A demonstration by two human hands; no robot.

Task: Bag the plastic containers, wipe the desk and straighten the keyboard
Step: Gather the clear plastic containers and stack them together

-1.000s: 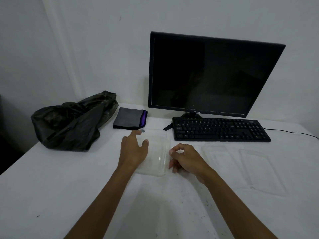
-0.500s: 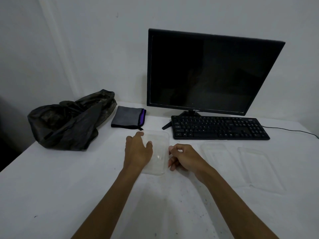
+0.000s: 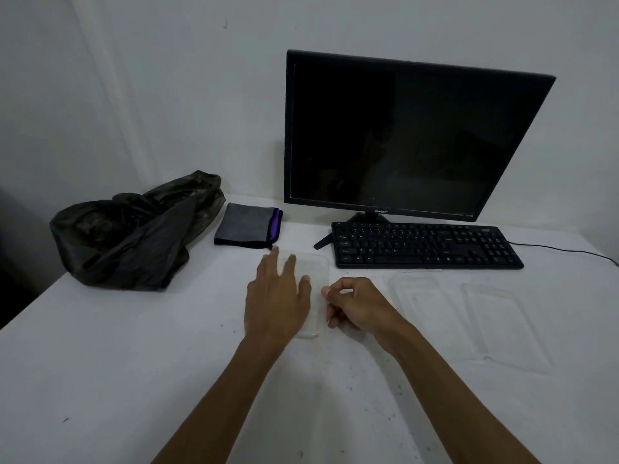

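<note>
The black bag lay slumped and closed at the left of the table, so a container could slide off it if no hand opened its mouth first. The left hand rested with relaxed, straight fingers on the clear container, holding nothing. The thin plastic could slip or buckle under this flat touch. The right hand, just beside the container's right edge, had curled fingers; whether it pinched the rim, I cannot tell. Two more clear containers lay further right, apart from both hands.
</note>
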